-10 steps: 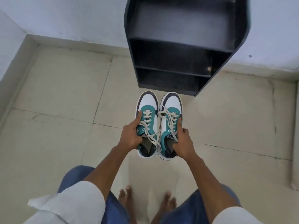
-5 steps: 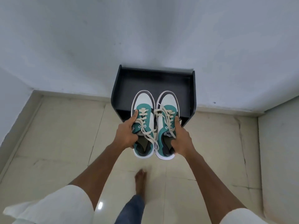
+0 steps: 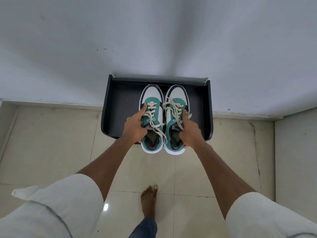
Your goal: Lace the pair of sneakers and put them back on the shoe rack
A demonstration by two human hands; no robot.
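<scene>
We are at the last step: both sneakers are laced and we are carrying them to the rack (image 3: 207, 107), a dark shelf unit against the white wall. Our left hand (image 3: 135, 128) is clenched around the outer side of the left sneaker (image 3: 151, 98), thumb up by the laces; our right hand (image 3: 189, 133) grips the right sneaker (image 3: 176, 95) the same way. The 2 shoes sit side by side, nearly touching, toes toward the wall, held over the rack's top shelf with their heels past its front edge. We cannot tell whether the soles already touch the shelf.

The loose lace ends (image 3: 160, 133) on the left shoe trail toward the heel, and the right shoe's laces look slack.

Next, we judge, the pair must go forward and down until the heels clear the front edge and both soles rest flat, then both grips open. The trailing laces could snag under a sole or hang off the edge.
</scene>
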